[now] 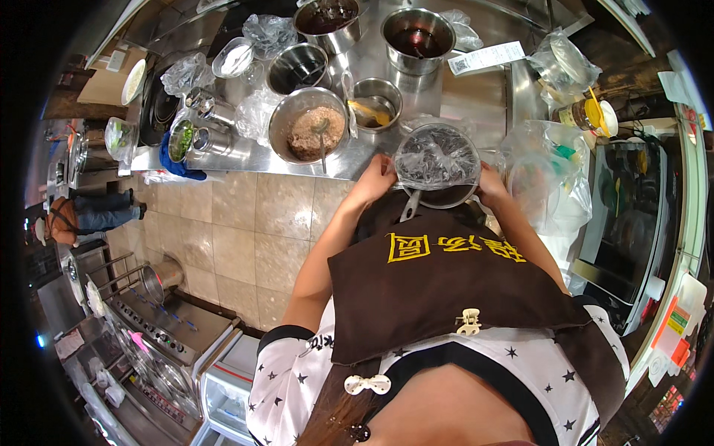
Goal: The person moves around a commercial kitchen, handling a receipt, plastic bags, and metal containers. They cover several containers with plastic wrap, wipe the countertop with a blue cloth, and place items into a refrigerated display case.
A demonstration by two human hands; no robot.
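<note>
At the counter's front edge, a round container (438, 156) covered with crinkled clear plastic film is between my two hands. My left hand (380, 175) has its fingers closed at the film-covered left rim. My right hand (491, 181) holds the right rim, its fingertips partly hidden. Just below the film, the curved rim of another round vessel (449, 199) shows, and a grey utensil handle (411, 205) sticks out beside it. To the left are a steel bowl (279, 128) of brownish-pink mash with a spoon (322, 142) and a small steel pot (395, 114) holding a yellow-handled utensil.
Steel pots of dark liquid (418, 42) stand at the back of the steel counter (240, 159). Plastic bags (549, 184) and a yellow-lidded jar (580, 115) are at right. Chopped greens (181, 140) are at left. Another person (70, 217) stands far left, beyond the tiled floor.
</note>
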